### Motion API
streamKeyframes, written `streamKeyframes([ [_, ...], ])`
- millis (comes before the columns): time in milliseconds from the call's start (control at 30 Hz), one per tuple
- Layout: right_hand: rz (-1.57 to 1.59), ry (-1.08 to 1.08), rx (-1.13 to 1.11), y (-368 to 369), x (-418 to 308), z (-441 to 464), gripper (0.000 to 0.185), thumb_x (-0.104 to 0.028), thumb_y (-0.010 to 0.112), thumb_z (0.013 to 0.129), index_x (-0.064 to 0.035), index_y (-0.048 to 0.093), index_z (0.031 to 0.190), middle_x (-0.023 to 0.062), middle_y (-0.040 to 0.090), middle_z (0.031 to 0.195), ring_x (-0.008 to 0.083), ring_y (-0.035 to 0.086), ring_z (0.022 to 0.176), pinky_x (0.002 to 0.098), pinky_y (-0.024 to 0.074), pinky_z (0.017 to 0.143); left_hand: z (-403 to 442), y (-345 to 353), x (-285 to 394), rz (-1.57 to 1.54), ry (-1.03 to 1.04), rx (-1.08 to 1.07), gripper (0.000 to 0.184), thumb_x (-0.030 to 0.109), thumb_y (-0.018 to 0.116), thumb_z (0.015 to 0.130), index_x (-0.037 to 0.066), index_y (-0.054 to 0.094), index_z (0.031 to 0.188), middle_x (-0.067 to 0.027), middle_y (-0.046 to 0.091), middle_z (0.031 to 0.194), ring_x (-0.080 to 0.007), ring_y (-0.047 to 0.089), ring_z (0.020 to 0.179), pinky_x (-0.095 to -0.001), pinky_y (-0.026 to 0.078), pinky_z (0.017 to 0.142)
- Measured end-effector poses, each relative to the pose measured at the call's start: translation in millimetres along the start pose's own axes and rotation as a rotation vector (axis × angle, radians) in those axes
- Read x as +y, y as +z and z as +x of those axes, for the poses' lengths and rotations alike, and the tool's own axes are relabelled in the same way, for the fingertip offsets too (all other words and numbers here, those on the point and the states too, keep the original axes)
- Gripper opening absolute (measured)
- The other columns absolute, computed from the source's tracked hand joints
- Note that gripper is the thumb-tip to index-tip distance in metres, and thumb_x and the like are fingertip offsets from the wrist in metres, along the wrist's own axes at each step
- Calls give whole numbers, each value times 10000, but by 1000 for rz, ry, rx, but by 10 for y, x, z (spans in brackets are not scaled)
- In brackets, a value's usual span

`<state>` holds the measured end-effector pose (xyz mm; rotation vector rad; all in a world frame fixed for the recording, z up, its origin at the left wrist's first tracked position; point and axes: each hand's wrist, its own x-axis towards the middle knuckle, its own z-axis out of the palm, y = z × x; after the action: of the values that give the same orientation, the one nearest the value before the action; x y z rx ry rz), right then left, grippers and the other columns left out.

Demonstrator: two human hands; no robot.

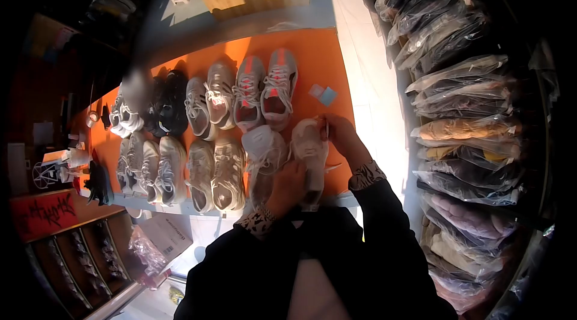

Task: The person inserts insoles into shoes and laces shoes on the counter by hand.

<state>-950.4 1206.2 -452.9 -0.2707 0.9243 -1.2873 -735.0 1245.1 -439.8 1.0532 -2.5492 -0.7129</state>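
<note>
On the orange tabletop (324,67), a pale, rounded shoe (310,147) lay between two hands.
The right hand (339,135) pinched a thin white piece (327,131) beside the toe; the left hand (287,187) bent low over the near side, its grip impossible to tell, blocking the view between shoes. Smooth white material (258,139) covered a neighbouring laced shoe (273,157). Textured sneakers (279,82) stood in rows; crinkled, plastic-wrapped garments (469,133) lined the right.

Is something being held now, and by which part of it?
The left hand is beside a white shoe, the right hand at its toe; whether either grips it cannot be told.
</note>
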Motion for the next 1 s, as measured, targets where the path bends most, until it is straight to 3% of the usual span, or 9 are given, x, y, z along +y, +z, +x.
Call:
streamKeyframes([
  [100,-329,31,54,192,-130,-38,176,-176,511,948,-30,608,937,52,604,819,128,540,749,271,435,703,-6,29,-14,17,-35,-92,241,70,608,713,28,543,941,-145,558,928,-319,585,881,-405,518,681],
  [167,-291,-195,-330,465,-165,-142,158,-160,523,952,-33,616,953,45,589,812,138,541,765,275,433,710,50,13,-28,21,-26,-66,225,86,612,734,25,545,940,-156,566,946,-330,589,880,-414,518,684],
  [300,-698,-156,-506,693,-381,-513,119,-136,565,932,-31,621,941,49,572,852,167,544,817,287,430,765,205,-66,-44,-140,-281,-136,248,138,625,792,14,562,998,-195,601,995,-366,609,884,-440,513,703],
  [400,-858,-302,-559,530,-424,-763,104,-114,625,893,-16,628,924,73,562,918,209,542,907,307,429,824,257,-133,-14,-152,-19,52,295,169,622,820,19,570,1069,-207,622,997,-377,625,882,-449,510,705],
  [633,-1117,-267,-362,239,-297,-1220,103,-109,653,864,-18,641,910,85,560,938,227,540,964,340,436,836,276,-53,7,-286,-202,64,361,158,614,806,87,559,1156,-201,621,1013,-386,614,905,-459,501,732],
  [700,-901,-347,18,102,-152,-1189,126,-114,638,877,-9,637,947,89,568,959,233,558,940,342,450,815,256,15,-105,-73,-27,35,308,136,613,801,57,575,1097,-208,577,1034,-396,592,901,-471,494,741],
  [833,-813,-491,434,-378,333,-885,285,-119,572,908,-13,563,1173,140,592,1046,258,585,959,340,475,818,295,33,-149,-150,-112,-91,244,127,593,806,55,568,1039,-205,567,1007,-400,587,892,-486,488,736],
  [900,-1103,-137,357,-541,583,-854,450,-176,587,915,-16,455,1315,127,595,1144,215,599,1012,331,485,844,336,55,-122,-238,-202,-56,211,164,639,791,58,558,954,-187,565,985,-386,571,920,-469,481,757],
  [1000,-793,8,373,-367,888,-862,494,-181,610,902,-21,417,1327,144,605,1122,217,614,973,341,491,835,407,-62,17,-269,-321,-147,259,214,703,755,61,554,902,-183,565,985,-386,567,934,-463,477,771],
])
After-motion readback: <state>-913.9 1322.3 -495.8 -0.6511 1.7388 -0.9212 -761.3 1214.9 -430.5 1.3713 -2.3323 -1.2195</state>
